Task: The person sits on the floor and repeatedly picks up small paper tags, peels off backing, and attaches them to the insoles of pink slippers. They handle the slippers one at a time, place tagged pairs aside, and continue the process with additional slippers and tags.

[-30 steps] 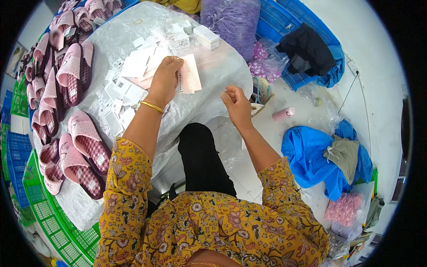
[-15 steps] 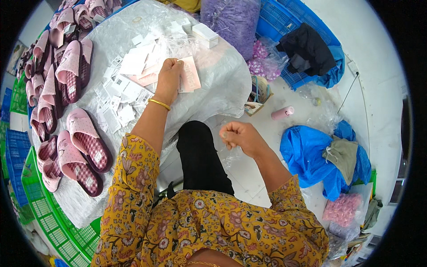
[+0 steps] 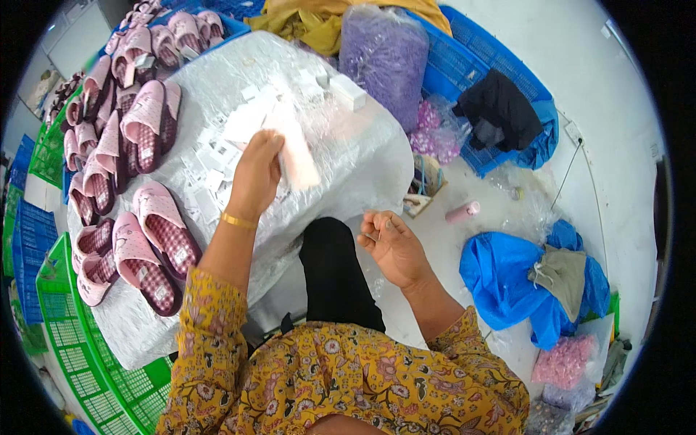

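My left hand [image 3: 258,174] is closed on a pale pinkish-white card [image 3: 299,161] held above the plastic-covered table [image 3: 355,167]. Motion and glare blur the card's face. Around and beyond that hand lie small white paper tags [image 3: 212,161] and a white box [image 3: 348,93]. My right hand [image 3: 397,252] hangs past the table's edge, right of my black-clad knee, its thumb and fingers drawn together; anything between them is too small to make out. Nearest on the table's left side are pink slippers with checked insoles [image 3: 172,230].
More pink slippers [image 3: 148,123] crowd the table's far left. Green crates [image 3: 69,341] stand at the left, and a blue basket [image 3: 464,87] holds dark cloth at the back right. On the floor lie a pink bottle [image 3: 462,212] and blue plastic sheeting [image 3: 500,279].
My left hand has lifted the card and drawn it slightly nearer to me. The right hand has turned, its fingers now pointing upward. The whole view has shifted a little.
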### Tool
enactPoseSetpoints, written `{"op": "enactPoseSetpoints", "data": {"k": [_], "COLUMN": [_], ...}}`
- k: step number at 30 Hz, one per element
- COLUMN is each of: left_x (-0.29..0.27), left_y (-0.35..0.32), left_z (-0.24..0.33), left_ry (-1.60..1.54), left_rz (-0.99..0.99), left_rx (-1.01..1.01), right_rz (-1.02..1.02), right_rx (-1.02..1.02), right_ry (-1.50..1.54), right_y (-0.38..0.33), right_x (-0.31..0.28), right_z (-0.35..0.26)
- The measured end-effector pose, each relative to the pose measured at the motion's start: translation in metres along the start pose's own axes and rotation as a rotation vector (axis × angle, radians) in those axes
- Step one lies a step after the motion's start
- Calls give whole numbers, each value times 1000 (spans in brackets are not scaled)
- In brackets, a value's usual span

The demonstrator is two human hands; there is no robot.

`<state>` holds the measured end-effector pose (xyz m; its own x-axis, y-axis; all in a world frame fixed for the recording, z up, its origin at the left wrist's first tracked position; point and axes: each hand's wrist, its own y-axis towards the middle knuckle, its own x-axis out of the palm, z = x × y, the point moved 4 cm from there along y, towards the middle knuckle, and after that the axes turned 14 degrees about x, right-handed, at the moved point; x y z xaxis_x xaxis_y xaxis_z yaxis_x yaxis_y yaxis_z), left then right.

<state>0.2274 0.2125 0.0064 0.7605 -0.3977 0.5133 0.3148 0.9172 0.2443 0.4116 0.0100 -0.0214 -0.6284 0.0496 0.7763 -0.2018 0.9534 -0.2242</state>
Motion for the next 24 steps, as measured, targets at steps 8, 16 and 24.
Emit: {"op": "enactPoseSetpoints", "data": {"k": [8,16,24], "left_x": [11,1,-23], "left_y": [-135,-166,-189], "left_z": [9,18,47], "left_ry": [-97,34,122], "left_rz": [-56,-73,-71], "left_rx": [-293,-222,-207], "right_rz": [70,-13,183], "right_rx": [22,181,-808], "right_ry": [-113,-4,-1129], "right_y": [55,60,19], "right_x": [23,56,97], "right_z": [56,90,43]}}
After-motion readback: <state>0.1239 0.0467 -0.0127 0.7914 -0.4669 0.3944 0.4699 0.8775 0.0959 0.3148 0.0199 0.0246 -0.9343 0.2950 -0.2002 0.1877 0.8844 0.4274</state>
